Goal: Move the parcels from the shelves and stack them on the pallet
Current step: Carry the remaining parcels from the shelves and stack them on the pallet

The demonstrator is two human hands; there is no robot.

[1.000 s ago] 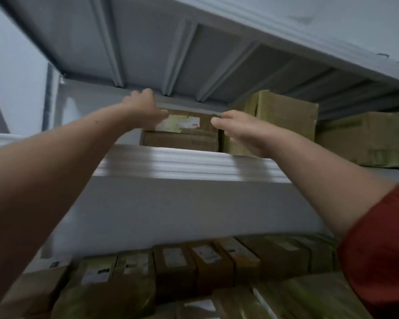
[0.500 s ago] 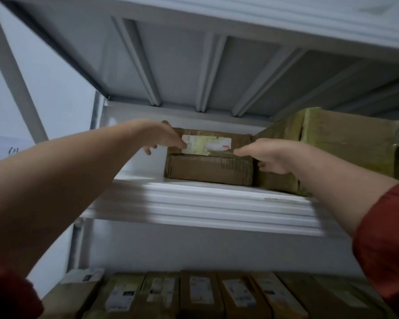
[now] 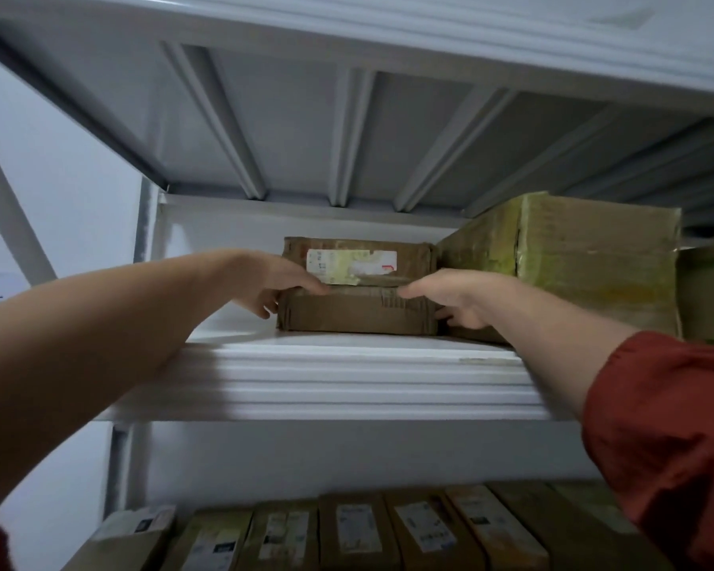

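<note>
A brown cardboard parcel (image 3: 357,313) with a white shipping label sits deep on the upper white shelf (image 3: 347,381). My left hand (image 3: 277,282) grips its left end, thumb laid across the front face and fingers curled round the side. At the parcel's right end my right hand (image 3: 458,296) does the same, wedged between it and a larger parcel wrapped in yellowish tape (image 3: 569,265). The parcel rests on the shelf. No pallet is in view.
A grey ribbed shelf underside (image 3: 347,117) hangs close above. A row of several labelled parcels (image 3: 355,529) fills the shelf below. Another brown box (image 3: 709,294) stands at the far right. A white upright post (image 3: 145,224) and a diagonal brace (image 3: 9,208) are on the left.
The view has dropped lower and closer to the shelf. Both hands have slid from the parcel's top edge down to its two ends and closed on it.
</note>
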